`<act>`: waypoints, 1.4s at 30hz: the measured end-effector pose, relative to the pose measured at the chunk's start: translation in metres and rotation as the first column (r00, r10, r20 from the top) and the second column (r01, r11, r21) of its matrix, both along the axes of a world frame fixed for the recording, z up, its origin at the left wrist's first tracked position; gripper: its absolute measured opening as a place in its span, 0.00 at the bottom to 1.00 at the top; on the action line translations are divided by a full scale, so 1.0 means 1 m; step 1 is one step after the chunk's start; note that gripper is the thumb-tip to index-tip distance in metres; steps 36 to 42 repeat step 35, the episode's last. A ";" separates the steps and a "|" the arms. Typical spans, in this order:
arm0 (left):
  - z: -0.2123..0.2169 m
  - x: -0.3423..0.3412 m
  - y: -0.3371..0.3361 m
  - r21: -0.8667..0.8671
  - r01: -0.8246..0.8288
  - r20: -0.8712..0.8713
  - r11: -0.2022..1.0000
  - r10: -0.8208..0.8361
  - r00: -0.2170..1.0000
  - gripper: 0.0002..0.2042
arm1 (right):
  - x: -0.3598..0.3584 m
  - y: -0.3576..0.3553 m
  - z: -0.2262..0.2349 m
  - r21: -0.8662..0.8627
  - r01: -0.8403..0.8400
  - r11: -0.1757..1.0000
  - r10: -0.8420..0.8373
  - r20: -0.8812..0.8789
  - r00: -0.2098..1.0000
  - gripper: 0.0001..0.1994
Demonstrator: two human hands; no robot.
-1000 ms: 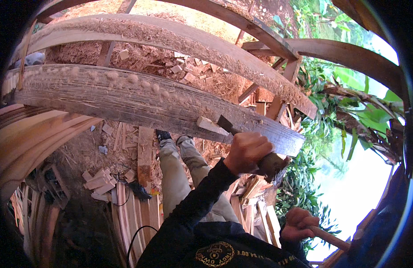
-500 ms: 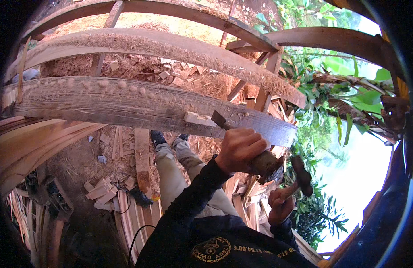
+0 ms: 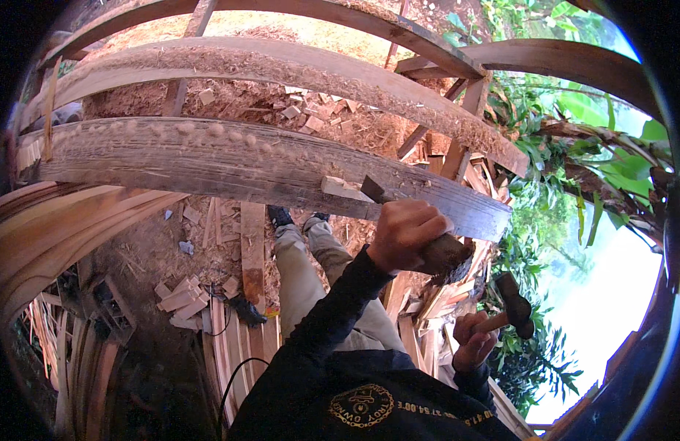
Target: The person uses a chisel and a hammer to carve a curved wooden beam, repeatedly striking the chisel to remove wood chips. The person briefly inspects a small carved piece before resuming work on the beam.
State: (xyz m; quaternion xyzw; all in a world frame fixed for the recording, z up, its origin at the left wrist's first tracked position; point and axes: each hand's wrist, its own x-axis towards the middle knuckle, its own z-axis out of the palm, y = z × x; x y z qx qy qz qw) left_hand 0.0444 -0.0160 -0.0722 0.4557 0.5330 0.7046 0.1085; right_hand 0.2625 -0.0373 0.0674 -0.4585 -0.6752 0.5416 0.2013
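My left hand [image 3: 411, 234] is wrapped around the thick wooden handle of a chisel [image 3: 448, 259], whose frayed butt points right toward me. The flat dark chisel blade [image 3: 374, 189] rests at the right end of a pale wood patch [image 3: 343, 188] on a long weathered plank [image 3: 207, 165]; whether that patch is a loose block or a cut face I cannot tell. In my right hand [image 3: 473, 344] is a hammer [image 3: 513, 303], gripped by its short wooden handle. Its dark metal head stands apart from the chisel's butt, lower and to the right.
Beyond the plank runs another curved beam [image 3: 281, 65] covered in sawdust, joined to a wooden frame. Curved boards [image 3: 75, 228] lean at left. Offcuts [image 3: 184, 300] and long strips lie on the ground around my legs [image 3: 303, 275]. Green plants [image 3: 534, 323] grow at right.
The hammer has drawn down and away from the chisel's butt. The chisel stays at the pale patch. The whole view has shifted slightly.
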 end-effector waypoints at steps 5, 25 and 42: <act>-0.003 0.002 0.002 0.005 -0.033 -0.008 0.999 0.033 0.999 0.10 | 0.003 0.005 0.000 0.054 -0.025 0.998 0.025 -0.002 1.000 0.27; -0.009 -0.001 -0.003 -0.019 -0.107 0.085 0.994 0.108 0.990 0.09 | -0.007 0.009 0.004 0.062 -0.036 0.997 0.034 0.025 0.999 0.28; -0.014 0.001 0.000 -0.028 -0.092 0.075 0.995 0.094 0.993 0.10 | 0.003 0.003 0.013 0.022 -0.003 1.000 0.003 -0.012 1.000 0.28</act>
